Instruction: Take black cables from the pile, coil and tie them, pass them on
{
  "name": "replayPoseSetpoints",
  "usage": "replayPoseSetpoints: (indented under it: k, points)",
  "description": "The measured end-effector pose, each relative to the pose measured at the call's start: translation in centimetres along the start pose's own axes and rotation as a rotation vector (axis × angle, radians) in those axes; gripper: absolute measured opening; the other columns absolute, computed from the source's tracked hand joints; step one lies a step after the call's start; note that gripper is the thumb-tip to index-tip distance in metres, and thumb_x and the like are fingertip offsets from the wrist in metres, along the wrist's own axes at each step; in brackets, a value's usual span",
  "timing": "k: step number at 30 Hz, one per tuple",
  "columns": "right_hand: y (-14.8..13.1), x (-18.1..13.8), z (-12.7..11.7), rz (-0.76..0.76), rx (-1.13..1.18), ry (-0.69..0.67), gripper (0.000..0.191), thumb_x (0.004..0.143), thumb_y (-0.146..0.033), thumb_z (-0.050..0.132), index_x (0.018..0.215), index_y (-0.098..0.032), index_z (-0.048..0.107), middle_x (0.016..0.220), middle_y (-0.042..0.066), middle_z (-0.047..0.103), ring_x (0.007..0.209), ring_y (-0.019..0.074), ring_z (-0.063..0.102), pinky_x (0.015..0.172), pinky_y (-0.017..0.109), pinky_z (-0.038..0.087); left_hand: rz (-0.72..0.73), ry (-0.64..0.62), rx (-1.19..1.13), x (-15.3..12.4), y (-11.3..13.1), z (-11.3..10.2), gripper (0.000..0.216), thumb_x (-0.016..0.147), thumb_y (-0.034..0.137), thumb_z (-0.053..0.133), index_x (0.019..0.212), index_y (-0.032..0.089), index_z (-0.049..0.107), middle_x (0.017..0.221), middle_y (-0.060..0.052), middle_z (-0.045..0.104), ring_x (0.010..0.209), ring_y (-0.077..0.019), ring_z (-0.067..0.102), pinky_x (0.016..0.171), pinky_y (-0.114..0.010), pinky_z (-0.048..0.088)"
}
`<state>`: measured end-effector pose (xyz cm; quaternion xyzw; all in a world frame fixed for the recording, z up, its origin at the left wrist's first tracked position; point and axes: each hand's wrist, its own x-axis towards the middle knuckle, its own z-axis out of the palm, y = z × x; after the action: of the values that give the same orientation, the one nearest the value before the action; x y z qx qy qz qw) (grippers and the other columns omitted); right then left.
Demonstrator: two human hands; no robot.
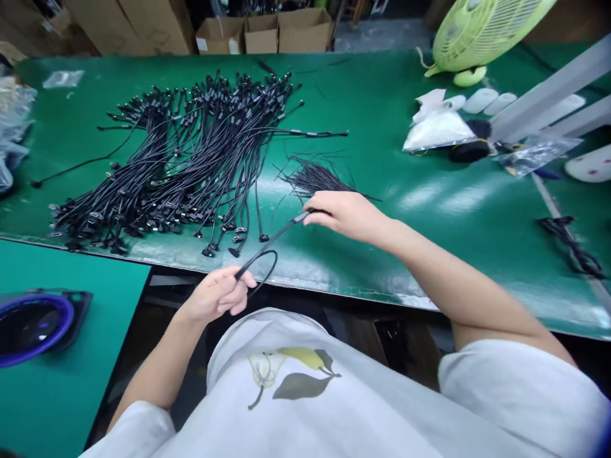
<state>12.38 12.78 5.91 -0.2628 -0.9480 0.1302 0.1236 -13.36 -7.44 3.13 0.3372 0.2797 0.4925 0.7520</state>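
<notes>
A black cable (273, 240) stretches between my two hands above the front edge of the green table. My left hand (220, 294) is closed around a folded part of it, and a loop hangs out to the right. The fingers of my right hand (337, 213) pinch the other end, by a small grey sleeve (300, 217). Just behind my right hand lies a bunch of thin black ties or wire pieces (315, 178). To the left a large pile of black cables (191, 152) with metal-tipped connectors is spread out.
Green table (377, 172) runs across the view. At right are a yellow-green fan (482, 32), a white bag (436, 130), clear plastic bags (541, 152) and grey metal bars (548, 89). Cardboard boxes (303, 32) stand behind. A purple-rimmed dish (69, 312) sits on the left surface.
</notes>
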Motion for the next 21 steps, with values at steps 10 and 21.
replayPoseSetpoints:
  k: [10,21]
  points:
    - [2.2,-3.9,3.1,0.185,0.016,0.149,0.035,0.096,-0.038,0.036,0.102,-0.023,0.066,0.1,0.011,0.07,0.09,0.0281,0.065,0.072,0.038,0.047,0.312,0.603,-0.484,-1.8,3.1,-0.4,0.031,0.101,0.024,0.039,0.123,0.012,0.058,0.046,0.01,0.033,0.032,-0.0033,0.03,0.04,-0.008,0.038]
    - [-8.1,-5.9,1.0,-0.305,0.281,-0.337,0.034,0.1,-0.032,0.038,0.08,-0.019,0.064,0.072,0.002,0.066,0.064,0.0128,0.059,0.061,0.024,0.039,0.209,0.429,0.272,1.4,-0.2,0.7,0.037,0.087,0.038,0.066,0.115,0.014,0.065,0.106,-0.01,0.067,0.095,-0.018,0.063,0.084,-0.028,0.051]
